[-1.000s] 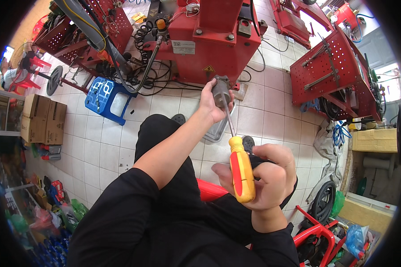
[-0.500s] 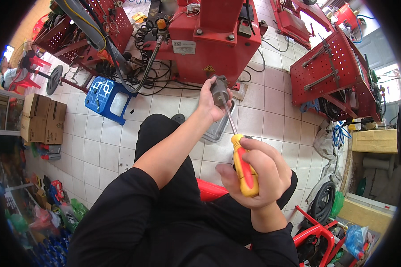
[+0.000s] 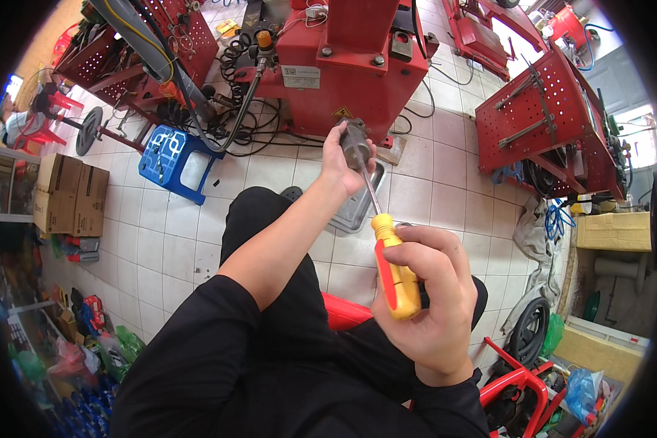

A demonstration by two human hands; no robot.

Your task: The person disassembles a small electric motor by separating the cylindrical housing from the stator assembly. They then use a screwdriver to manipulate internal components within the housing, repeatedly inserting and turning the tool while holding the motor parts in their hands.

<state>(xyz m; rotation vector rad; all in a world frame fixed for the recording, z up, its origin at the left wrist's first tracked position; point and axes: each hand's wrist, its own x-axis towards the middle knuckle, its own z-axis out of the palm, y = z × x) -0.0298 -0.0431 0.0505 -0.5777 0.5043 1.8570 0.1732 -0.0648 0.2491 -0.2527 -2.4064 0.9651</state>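
My left hand [image 3: 333,164] is stretched out ahead, its fingers wrapped round a grey cylindrical metal part [image 3: 354,144] that looks like a small motor. Closer to me, my right hand [image 3: 444,310] is closed on a screwdriver [image 3: 396,281] with a yellow and red handle. The screwdriver's shaft slants up and away to the metal part, and its tip seems to meet that part; the exact contact is too small to tell. Below the left hand, a shallow grey tray [image 3: 352,220] lies on the tiled floor, partly covered by the hand and my leg.
A red machine [image 3: 358,91] stands just ahead, with black cables around its base. To the left are a blue stool [image 3: 169,162] and cardboard boxes [image 3: 67,193]. A red perforated tool cart [image 3: 555,117] stands at right, a red chair frame [image 3: 518,379] at lower right.
The screwdriver's handle has turned and shifted slightly left, and the right hand's fingers have changed their hold on it. The left hand and metal part have shifted slightly left.
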